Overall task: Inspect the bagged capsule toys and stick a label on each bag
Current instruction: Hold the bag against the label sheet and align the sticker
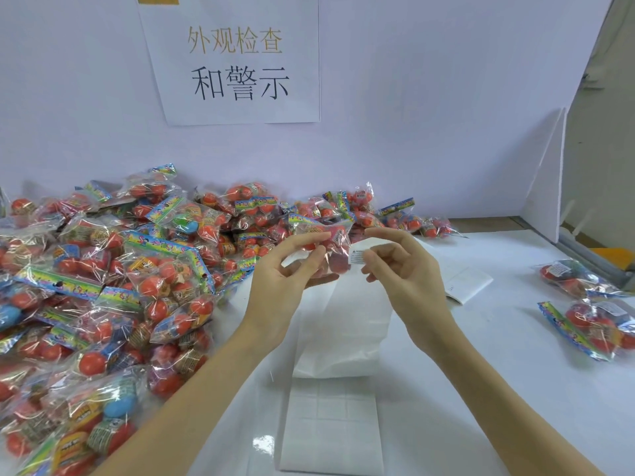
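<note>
Holding the bag [321, 249], the left hand [278, 286] pinches it; the right hand [409, 273] pinches a label [357, 256]. Advise pressing it flat onto clear film, avoiding wrinkles.

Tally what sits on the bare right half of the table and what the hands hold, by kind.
Bagged capsule toys lying at the right: 2
Bag held in the left hand: 1
Label pinched by the right hand: 1
Label sheets: 2
Total: 6
</note>
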`<state>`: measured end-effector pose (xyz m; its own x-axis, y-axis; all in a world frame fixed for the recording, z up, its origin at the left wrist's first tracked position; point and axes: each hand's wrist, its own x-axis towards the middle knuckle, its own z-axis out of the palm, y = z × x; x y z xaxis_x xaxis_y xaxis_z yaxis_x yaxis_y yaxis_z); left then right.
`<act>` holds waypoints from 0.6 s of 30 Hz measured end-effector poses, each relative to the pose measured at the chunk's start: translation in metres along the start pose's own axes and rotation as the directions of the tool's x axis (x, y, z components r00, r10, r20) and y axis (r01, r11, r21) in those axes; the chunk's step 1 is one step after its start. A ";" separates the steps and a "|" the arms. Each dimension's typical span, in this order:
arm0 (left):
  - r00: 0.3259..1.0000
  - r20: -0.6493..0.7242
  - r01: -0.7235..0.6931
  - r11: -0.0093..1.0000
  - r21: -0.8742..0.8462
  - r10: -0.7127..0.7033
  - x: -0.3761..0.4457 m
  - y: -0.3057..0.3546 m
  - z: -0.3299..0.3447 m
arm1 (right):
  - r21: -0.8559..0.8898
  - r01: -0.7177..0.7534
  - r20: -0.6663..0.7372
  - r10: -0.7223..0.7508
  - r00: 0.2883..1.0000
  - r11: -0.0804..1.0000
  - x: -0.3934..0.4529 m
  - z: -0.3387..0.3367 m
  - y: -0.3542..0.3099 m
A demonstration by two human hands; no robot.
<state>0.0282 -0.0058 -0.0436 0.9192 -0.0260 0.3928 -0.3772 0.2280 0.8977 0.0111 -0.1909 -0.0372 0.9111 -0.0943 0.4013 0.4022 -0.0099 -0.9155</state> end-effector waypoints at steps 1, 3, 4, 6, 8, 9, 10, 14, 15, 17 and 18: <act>1.000 -0.010 -0.006 1.000 -0.013 0.006 0.001 0.001 0.000 | 0.057 -0.020 -0.014 0.021 1.000 0.998 0.001 -0.001 -0.001; 1.000 -0.029 -0.010 1.000 -0.010 0.010 0.002 0.004 -0.002 | 0.183 -0.066 -0.019 0.070 0.997 0.981 0.002 -0.004 -0.004; 0.999 -0.041 -0.001 1.000 -0.005 0.000 0.003 0.004 -0.003 | 0.241 -0.087 -0.013 0.093 0.996 0.967 0.003 -0.005 -0.005; 0.995 -0.085 0.042 0.999 -0.029 -0.045 0.003 0.002 -0.003 | 0.330 -0.128 0.004 0.134 0.991 0.935 0.004 -0.006 -0.006; 0.989 -0.115 0.079 0.992 -0.096 -0.090 0.002 0.000 -0.002 | 0.404 -0.162 0.020 0.168 0.986 0.900 0.005 -0.006 -0.007; 0.988 -0.111 0.091 0.989 -0.114 -0.104 0.002 -0.001 -0.001 | 0.437 -0.176 0.025 0.184 0.983 0.882 0.005 -0.006 -0.007; 0.988 -0.101 0.102 0.989 -0.109 -0.113 0.002 -0.002 -0.001 | 0.461 -0.188 0.030 0.197 0.980 0.867 0.006 -0.006 -0.007; 0.993 -0.098 0.076 0.995 0.067 -0.069 0.003 -0.001 -0.001 | 0.471 -0.203 0.059 0.198 0.978 0.859 0.006 -0.007 -0.005; 0.995 -0.094 0.037 0.990 0.135 -0.024 0.002 -0.002 -0.001 | 0.474 -0.209 0.080 0.194 0.978 0.855 0.005 -0.007 -0.004; 0.995 -0.084 -0.037 0.968 0.249 0.059 -0.001 -0.004 0.000 | 0.479 -0.231 0.140 0.186 0.972 0.847 0.004 -0.005 -0.004; 0.993 -0.085 -0.057 0.953 0.298 0.086 -0.002 -0.005 0.001 | 0.476 -0.244 0.174 0.182 0.968 0.845 0.003 -0.004 -0.004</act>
<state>0.0280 -0.0079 -0.0490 0.8896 0.0768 0.4503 -0.4457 -0.0709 0.8924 0.0121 -0.1955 -0.0319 0.9706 0.0797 0.2270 0.1605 0.4883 -0.8578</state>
